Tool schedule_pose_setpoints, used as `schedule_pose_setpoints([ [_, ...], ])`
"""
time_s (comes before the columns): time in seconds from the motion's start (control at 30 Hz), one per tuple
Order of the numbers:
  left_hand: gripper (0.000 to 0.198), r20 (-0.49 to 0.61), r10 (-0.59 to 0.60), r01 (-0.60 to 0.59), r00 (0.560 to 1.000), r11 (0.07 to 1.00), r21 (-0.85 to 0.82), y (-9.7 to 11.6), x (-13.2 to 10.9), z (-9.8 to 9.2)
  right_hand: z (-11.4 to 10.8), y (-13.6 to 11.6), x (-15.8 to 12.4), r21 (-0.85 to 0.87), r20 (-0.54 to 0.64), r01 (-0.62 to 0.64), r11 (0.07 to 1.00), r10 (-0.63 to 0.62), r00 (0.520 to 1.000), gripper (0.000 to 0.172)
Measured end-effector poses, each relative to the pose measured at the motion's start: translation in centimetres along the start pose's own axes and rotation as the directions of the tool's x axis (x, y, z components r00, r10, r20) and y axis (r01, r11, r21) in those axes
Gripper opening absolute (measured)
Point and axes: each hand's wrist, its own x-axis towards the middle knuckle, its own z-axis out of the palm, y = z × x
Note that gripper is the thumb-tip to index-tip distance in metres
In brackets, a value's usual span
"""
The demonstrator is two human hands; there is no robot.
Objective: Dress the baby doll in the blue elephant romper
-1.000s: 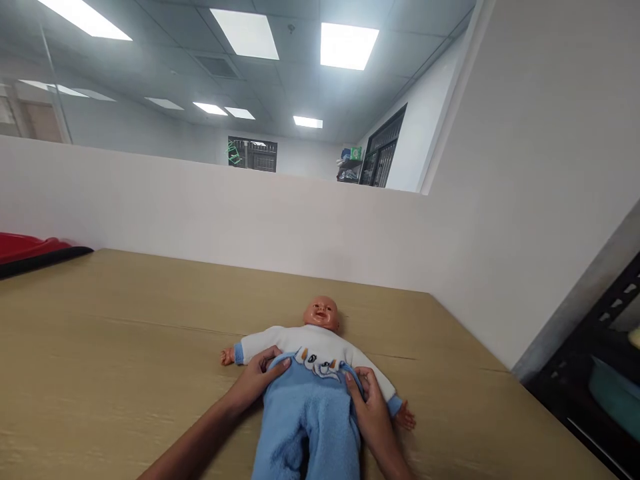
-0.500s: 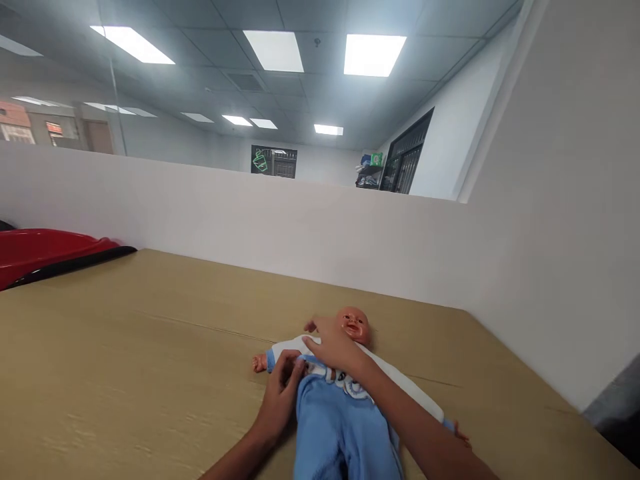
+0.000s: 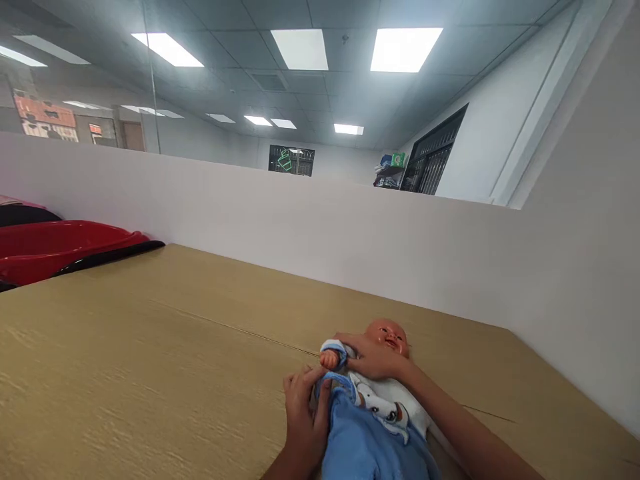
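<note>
A baby doll (image 3: 386, 337) lies on its back on the wooden table (image 3: 150, 360), dressed in a white sweater and light blue trousers (image 3: 370, 447). My left hand (image 3: 305, 417) grips the waistband of the blue trousers at the doll's side, fingers curled on the cloth. My right hand (image 3: 373, 360) reaches across the doll's chest and holds its arm by the white sleeve, just below the head; the doll's small hand (image 3: 329, 359) sticks up beside my fingers.
A red tub (image 3: 55, 250) with a black rim sits at the table's far left. A white partition wall (image 3: 300, 233) runs along the back and right side of the table.
My right hand left the trousers' waistband, crossed over the doll's chest and took hold of its arm, lifting it. The view has shifted left.
</note>
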Motion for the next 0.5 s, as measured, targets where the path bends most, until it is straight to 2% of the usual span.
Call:
schedule_pose_setpoints([
  [0.07, 0.035, -0.033, 0.018, -0.018, 0.999, 1.0, -0.009, 0.0, 0.6, -0.2, 0.5, -0.3, -0.9, 0.027, 0.001, 0.006, 1.0, -0.006, 1.0, 0.028],
  [0.13, 0.039, -0.018, -0.099, 0.096, 0.995, 0.988, -0.118, 0.0, 1.9, -0.2, 1.2, -0.6, -1.3, 0.055, -0.004, 0.013, 0.998, -0.013, 1.0, 0.024],
  [0.2, 0.046, 0.107, -0.233, 0.252, 0.967, 0.936, -0.245, -0.3, 3.7, 0.0, 1.9, -0.7, -1.2, 0.103, -0.018, 0.019, 0.994, -0.018, 1.0, 0.019],
  [0.27, 0.058, 0.25, -0.286, 0.355, 0.925, 0.886, -0.298, -0.9, 5.4, 0.2, 2.2, -0.6, -0.9, 0.172, -0.041, 0.018, 0.985, -0.012, 0.999, 0.018],
  [0.37, 0.069, 0.368, -0.298, 0.41, 0.881, 0.869, -0.276, -2.1, 7.2, 0.4, 2.3, -0.1, -0.4, 0.27, -0.079, 0.006, 0.963, 0.016, 0.997, 0.03],
  [0.5, 0.063, 0.451, -0.296, 0.412, 0.842, 0.892, -0.183, -2.6, 8.9, 0.6, 2.0, 0.4, -0.1, 0.343, -0.126, -0.023, 0.939, 0.071, 0.989, 0.05],
])
